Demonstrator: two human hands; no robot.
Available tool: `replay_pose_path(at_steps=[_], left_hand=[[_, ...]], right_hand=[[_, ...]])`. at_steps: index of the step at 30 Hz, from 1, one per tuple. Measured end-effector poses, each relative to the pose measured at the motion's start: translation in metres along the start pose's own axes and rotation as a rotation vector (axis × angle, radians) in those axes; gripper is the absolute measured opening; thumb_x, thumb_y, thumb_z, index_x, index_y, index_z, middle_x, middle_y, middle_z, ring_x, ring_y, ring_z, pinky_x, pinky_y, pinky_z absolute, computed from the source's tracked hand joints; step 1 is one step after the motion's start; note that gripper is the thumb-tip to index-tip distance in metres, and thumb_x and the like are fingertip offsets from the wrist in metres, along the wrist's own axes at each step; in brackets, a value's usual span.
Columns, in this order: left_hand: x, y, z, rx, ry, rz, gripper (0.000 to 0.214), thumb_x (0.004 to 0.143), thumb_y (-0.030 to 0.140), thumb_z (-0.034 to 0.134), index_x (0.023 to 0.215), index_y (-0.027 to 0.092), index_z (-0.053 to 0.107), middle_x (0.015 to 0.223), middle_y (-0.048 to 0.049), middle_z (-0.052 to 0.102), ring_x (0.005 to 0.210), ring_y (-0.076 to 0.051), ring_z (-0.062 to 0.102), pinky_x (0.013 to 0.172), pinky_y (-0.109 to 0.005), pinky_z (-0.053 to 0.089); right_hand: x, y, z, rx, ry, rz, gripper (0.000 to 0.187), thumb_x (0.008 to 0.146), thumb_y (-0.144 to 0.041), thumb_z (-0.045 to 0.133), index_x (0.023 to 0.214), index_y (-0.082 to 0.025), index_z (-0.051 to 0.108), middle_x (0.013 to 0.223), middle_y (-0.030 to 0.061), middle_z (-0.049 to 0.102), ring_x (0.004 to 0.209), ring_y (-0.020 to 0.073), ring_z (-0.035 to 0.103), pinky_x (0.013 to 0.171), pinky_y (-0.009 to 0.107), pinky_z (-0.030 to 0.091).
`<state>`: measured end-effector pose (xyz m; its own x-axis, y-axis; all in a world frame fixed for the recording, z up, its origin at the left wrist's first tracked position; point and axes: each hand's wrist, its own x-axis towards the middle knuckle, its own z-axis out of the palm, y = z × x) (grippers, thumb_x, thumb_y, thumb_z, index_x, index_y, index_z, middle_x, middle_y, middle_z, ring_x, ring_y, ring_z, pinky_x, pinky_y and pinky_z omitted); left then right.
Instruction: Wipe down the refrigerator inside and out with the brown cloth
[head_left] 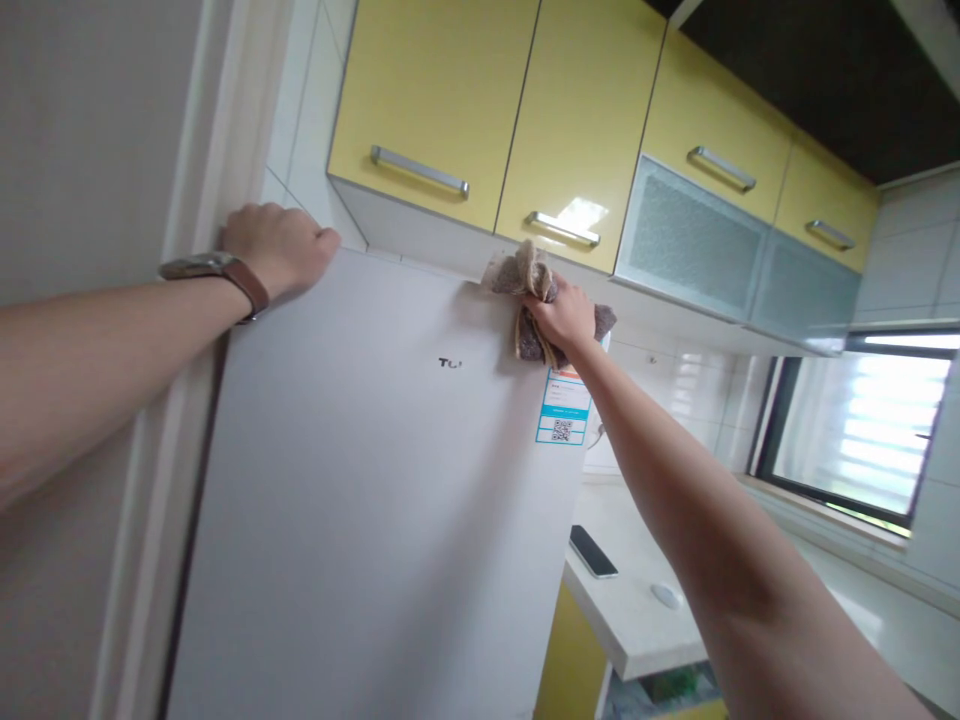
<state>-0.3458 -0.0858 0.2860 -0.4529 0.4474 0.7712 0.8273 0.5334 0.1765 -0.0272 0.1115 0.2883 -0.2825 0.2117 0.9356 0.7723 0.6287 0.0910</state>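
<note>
A tall light-grey refrigerator fills the middle of the view, with dark lettering partly visible near its top. My right hand grips a bunched brown cloth against the upper right of the door, just above a blue-and-white label with a QR code. At the top left corner, my left hand is closed over the refrigerator's edge; its fingertips are hidden. A watch with a brown strap is on that wrist.
Yellow wall cabinets with metal handles hang close above the refrigerator. A door frame runs along its left side. To the right, a white countertop carries a phone and a small white oval object. A window lies beyond.
</note>
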Motion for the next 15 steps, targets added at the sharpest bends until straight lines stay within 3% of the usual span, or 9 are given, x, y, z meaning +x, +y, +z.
replay_pose_path(at_steps=[3, 6, 12, 15], left_hand=[[-0.001, 0.001, 0.0, -0.011, 0.06, -0.066, 0.078, 0.103, 0.051, 0.015, 0.135, -0.007, 0.056, 0.153, -0.0263, 0.047, 0.137, -0.037, 0.044, 0.113, -0.047, 0.033], [-0.002, 0.001, 0.0, -0.021, 0.082, -0.054, 0.077, 0.103, 0.051, 0.019, 0.133, -0.007, 0.059, 0.149, -0.0268, 0.052, 0.134, -0.036, 0.048, 0.112, -0.047, 0.036], [-0.005, 0.0, -0.002, -0.022, 0.164, -0.021, 0.074, 0.102, 0.049, 0.026, 0.127, -0.008, 0.066, 0.135, -0.0305, 0.061, 0.126, -0.042, 0.057, 0.103, -0.054, 0.046], [-0.001, -0.002, 0.0, -0.063, 0.088, -0.001, 0.08, 0.102, 0.051, 0.019, 0.136, -0.012, 0.057, 0.147, -0.0313, 0.052, 0.138, -0.046, 0.045, 0.111, -0.062, 0.037]], right_hand=[[0.011, 0.006, -0.002, 0.029, -0.055, -0.015, 0.049, 0.094, -0.057, 0.044, 0.121, -0.022, 0.066, 0.113, 0.0154, 0.072, 0.102, 0.0398, 0.064, 0.082, 0.045, 0.048], [0.013, 0.013, -0.001, 0.045, -0.073, -0.037, 0.051, 0.094, -0.058, 0.043, 0.121, -0.021, 0.067, 0.113, 0.0157, 0.071, 0.104, 0.0397, 0.062, 0.085, 0.046, 0.047], [-0.02, 0.021, 0.012, -0.006, 0.111, -0.084, 0.053, 0.093, -0.053, 0.04, 0.13, -0.019, 0.058, 0.116, 0.0156, 0.069, 0.112, 0.0389, 0.057, 0.097, 0.049, 0.04], [-0.031, 0.021, 0.015, -0.024, 0.135, -0.07, 0.052, 0.094, -0.052, 0.039, 0.13, -0.019, 0.056, 0.12, 0.0168, 0.067, 0.115, 0.0391, 0.054, 0.099, 0.051, 0.037]])
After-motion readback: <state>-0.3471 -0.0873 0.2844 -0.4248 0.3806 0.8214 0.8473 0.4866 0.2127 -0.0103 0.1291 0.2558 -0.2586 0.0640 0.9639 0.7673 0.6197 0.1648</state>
